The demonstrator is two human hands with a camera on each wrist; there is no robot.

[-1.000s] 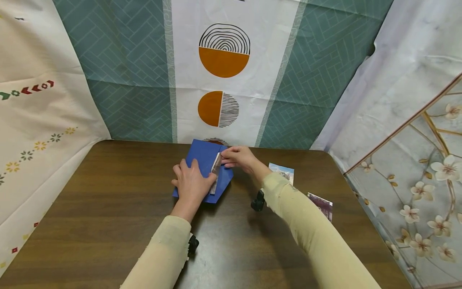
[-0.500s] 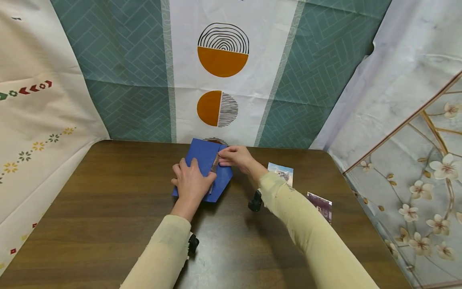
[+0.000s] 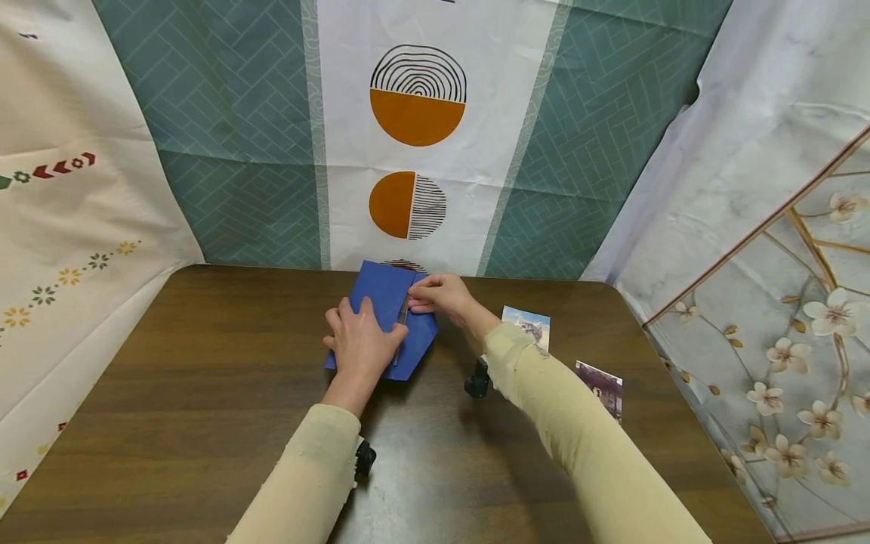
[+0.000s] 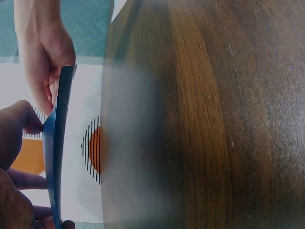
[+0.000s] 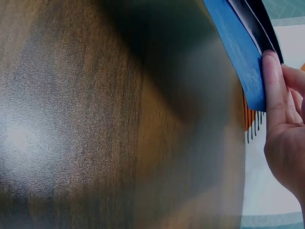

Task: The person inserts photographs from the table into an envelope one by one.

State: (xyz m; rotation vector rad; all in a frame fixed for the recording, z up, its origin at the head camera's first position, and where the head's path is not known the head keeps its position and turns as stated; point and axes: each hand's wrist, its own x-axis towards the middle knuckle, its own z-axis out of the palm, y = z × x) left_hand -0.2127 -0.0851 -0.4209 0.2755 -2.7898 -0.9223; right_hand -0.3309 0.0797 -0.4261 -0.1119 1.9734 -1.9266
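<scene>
A blue envelope point(image 3: 382, 289) is held up near the far edge of the table, its pointed flap folded open toward the right. My left hand point(image 3: 363, 340) grips it from the left side, thumb at the opening and fingers spread over the front. At the opening, my right hand point(image 3: 442, 296) pinches the edge of a photo card point(image 3: 404, 313) between thumb and fingers. Only a thin strip of that card shows; the rest is hidden inside the envelope. The right wrist view shows the right fingertips point(image 5: 270, 59) right at the slot, beside the blue flap point(image 5: 255, 93).
Two more picture cards lie on the brown wooden table point(image 3: 204, 408) to the right: a cat photo point(image 3: 530, 325), partly behind the right arm, and a purple-toned card point(image 3: 601, 387). Patterned cloth point(image 3: 421, 204) hangs directly behind the table's far edge.
The photo card has slid leftward, deeper into the envelope, so its visible strip has narrowed. My right hand has shifted slightly left with it, while the left hand keeps its grip on the envelope.
</scene>
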